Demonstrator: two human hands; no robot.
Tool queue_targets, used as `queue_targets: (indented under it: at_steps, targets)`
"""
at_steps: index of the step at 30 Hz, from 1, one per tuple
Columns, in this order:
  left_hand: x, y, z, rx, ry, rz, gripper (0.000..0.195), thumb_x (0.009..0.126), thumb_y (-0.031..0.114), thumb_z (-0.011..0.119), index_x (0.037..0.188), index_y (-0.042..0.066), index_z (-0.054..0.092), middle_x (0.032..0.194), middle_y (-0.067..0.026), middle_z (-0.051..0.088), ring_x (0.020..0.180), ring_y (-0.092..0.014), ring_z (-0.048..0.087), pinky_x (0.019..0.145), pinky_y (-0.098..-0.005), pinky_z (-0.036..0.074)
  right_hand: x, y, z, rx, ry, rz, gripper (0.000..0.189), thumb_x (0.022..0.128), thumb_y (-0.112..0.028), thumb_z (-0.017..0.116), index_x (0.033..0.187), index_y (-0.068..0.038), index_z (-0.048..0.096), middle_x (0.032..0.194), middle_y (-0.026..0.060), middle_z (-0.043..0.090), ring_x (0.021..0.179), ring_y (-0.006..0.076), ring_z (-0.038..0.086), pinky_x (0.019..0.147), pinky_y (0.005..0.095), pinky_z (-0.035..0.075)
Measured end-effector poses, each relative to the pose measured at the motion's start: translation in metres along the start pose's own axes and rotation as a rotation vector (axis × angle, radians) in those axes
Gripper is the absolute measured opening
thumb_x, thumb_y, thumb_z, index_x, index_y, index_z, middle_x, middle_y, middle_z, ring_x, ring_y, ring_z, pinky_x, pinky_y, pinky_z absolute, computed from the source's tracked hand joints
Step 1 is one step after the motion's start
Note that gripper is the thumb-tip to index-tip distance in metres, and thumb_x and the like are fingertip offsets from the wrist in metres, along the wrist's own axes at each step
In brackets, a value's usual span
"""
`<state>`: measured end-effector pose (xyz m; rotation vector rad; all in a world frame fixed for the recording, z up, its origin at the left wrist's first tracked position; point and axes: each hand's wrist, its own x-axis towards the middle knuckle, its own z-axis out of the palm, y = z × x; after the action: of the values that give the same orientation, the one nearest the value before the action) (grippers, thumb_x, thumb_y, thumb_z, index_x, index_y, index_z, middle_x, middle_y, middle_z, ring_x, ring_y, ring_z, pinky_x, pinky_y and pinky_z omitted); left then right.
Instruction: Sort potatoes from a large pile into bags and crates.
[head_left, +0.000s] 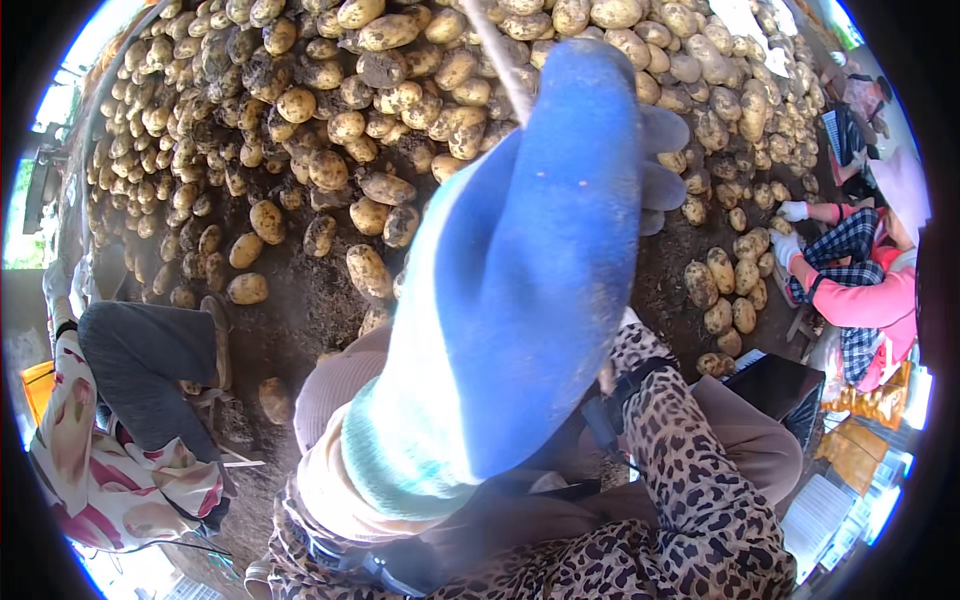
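Note:
My left hand (540, 247), in a blue-coated glove with a pale knit cuff, is raised close to the camera and covers the middle of the view. Grey fingertips (664, 161) show past its right side; what lies in its grasp is hidden. A thin pale strand or stick (499, 60) runs up from behind the glove. Of my right hand only a bit of white (630, 318) shows at the end of the leopard-print sleeve (682, 427); the blue glove hides the rest. Beyond my hands, soil-covered potatoes (367, 217) lie on dark earth.
A large potato heap (450, 67) spans the far side. At left sits a person in a floral top (135, 480). To the right, a person in a pink top (862, 300) has white-gloved hands near a small potato group (731, 281). A black container (772, 386) stands beside my knee.

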<state>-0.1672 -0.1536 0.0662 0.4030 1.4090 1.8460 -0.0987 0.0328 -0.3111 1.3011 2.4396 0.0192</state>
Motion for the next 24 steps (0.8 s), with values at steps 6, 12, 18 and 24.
queue_targets:
  at_steps: [6,12,18,24]
  targets:
    - [0.003,-0.012,0.009,-0.07,-0.098,0.02,0.068,0.105,0.057,0.035,0.124,-0.001,0.065,0.105,-0.0139,0.073,0.096,-0.022,0.067,0.091,-0.0348,0.048,-0.02,0.058,-0.003,1.402,-0.279,0.237,0.046,0.086,-0.025,0.069,0.129,-0.006,0.063,0.113,0.0074,0.071,0.105,0.0249,0.067,0.093,0.0358,0.052]
    - [0.01,-0.017,0.007,-0.111,-0.166,0.081,0.071,0.103,0.061,0.039,0.127,-0.002,0.062,0.107,-0.0164,0.072,0.1,-0.026,0.068,0.094,-0.038,0.05,-0.109,0.092,-0.077,1.531,0.033,-0.62,0.062,0.093,-0.029,0.069,0.144,-0.003,0.045,0.127,0.0208,0.064,0.113,0.033,0.064,0.094,0.0417,0.054]
    - [0.018,-0.045,0.032,-0.025,-0.153,0.02,0.073,0.102,0.064,0.039,0.127,0.0,0.064,0.107,-0.0132,0.072,0.095,-0.021,0.067,0.09,-0.034,0.049,-0.16,0.134,-0.181,2.358,-0.682,-0.86,0.056,0.105,-0.045,0.045,0.141,-0.002,0.051,0.13,0.0136,0.063,0.116,0.0226,0.062,0.1,0.035,0.052]
    - [0.014,-0.069,0.054,0.075,-0.391,0.167,0.07,0.103,0.064,0.037,0.141,0.008,0.055,0.137,-0.0198,0.055,0.12,-0.028,0.054,0.099,-0.0403,0.047,-0.211,0.159,-0.243,2.124,-0.329,-0.806,0.051,0.109,-0.038,0.039,0.141,-0.001,0.05,0.136,0.0119,0.06,0.122,0.0208,0.06,0.104,0.0341,0.049]
